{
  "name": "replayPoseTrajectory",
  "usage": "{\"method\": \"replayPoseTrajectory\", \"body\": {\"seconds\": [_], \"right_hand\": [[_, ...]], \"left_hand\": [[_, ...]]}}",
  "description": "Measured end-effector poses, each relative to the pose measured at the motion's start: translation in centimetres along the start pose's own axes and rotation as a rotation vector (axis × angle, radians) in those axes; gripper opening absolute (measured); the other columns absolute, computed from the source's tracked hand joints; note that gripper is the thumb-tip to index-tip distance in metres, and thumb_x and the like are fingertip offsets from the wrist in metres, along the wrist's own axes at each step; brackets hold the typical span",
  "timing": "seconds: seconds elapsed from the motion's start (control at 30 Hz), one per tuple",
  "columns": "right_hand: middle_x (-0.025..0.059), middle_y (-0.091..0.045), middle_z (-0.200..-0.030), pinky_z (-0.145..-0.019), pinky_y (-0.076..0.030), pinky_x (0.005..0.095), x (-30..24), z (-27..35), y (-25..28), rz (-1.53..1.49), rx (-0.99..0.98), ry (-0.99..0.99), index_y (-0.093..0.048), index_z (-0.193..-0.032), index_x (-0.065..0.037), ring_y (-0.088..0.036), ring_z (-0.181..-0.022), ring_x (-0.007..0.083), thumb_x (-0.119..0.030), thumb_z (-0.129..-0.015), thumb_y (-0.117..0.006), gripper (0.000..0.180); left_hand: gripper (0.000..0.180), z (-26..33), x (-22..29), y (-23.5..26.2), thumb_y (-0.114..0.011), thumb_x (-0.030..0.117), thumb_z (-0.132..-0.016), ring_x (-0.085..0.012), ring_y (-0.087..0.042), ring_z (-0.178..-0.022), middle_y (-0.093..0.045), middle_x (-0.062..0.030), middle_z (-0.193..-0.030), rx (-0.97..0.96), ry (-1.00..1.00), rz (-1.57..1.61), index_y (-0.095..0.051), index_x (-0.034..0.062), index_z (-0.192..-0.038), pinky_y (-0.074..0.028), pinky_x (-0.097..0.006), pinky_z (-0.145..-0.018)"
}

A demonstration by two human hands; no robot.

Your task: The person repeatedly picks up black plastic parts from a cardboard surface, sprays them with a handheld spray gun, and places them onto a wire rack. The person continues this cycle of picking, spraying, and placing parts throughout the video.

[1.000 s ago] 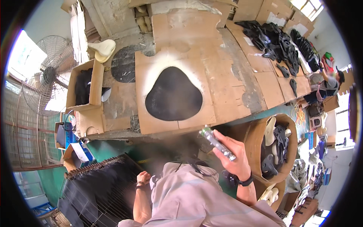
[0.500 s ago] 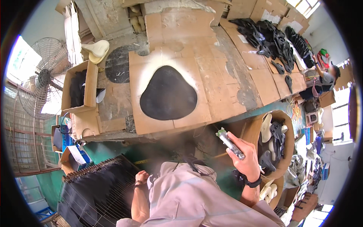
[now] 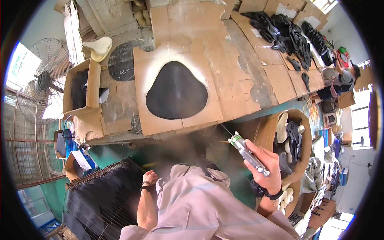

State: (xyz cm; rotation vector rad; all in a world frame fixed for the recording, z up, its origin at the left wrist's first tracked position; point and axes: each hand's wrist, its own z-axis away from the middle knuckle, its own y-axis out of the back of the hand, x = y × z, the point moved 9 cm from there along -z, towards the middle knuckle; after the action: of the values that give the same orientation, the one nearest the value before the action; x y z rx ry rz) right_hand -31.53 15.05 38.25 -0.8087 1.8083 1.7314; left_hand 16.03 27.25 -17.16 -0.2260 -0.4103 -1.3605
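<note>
Has the right grip (image 3: 266, 168) closed around a silver tool (image 3: 249, 155) with a green ring (image 3: 235, 138), just off the near edge of a worn, cardboard-covered desk (image 3: 260, 94). Has the left grip (image 3: 150, 177) curled into a loose fist near a wire rack (image 3: 98, 174) with black sheets (image 3: 86, 204). Shows a rounded black piece (image 3: 177, 94) flat on cardboard (image 3: 160, 126) on the desk, with white residue (image 3: 154, 72) around its top. Shows, to the left, an open box (image 3: 94, 88) of dark pieces (image 3: 79, 90), cream saddle shapes (image 3: 98, 46) and a caged fan (image 3: 42, 76); to the right, black parts (image 3: 280, 34), a co-worker (image 3: 345, 76) and a cardboard bin (image 3: 262, 134); below, a green floor (image 3: 116, 154)
</note>
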Motion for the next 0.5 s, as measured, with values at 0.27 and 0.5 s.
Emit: {"method": "replayPoseTrajectory", "body": {"seconds": [0.27,0.5], "right_hand": [[0.0174,-0.07,-0.095,-0.072,-0.054,0.0349,0.8,0.1,-0.1,-0.002,-0.073,-0.013,-0.061,-0.133,-0.004,-0.069,-0.081,0.0347,0.01,-0.068,-0.065,0.067],[0.0189,-0.072,-0.102,-0.074,-0.054,0.0324,4.1,1.8,1.7,-0.037,0.186,-0.224,-0.064,-0.129,-0.001,-0.07,-0.081,0.0273,0.003,-0.078,-0.07,0.052]], "left_hand": [[0.039,-2.1,-2.2,0.9,-0.065,0.017,-0.093,-0.0195,-0.069,-0.073,-0.072,-0.013,-0.098,0.012,-0.006,-0.149,-0.058,0.0057,-0.129,-0.055,-0.034,-0.058],[0.035,-1.2,2.1,0.0,-0.062,0.011,-0.092,-0.0179,-0.066,-0.07,-0.069,-0.0099,-0.09,-0.023,-0.124,0.0,-0.059,0.0017,-0.126,-0.053,-0.03,-0.054]]}}
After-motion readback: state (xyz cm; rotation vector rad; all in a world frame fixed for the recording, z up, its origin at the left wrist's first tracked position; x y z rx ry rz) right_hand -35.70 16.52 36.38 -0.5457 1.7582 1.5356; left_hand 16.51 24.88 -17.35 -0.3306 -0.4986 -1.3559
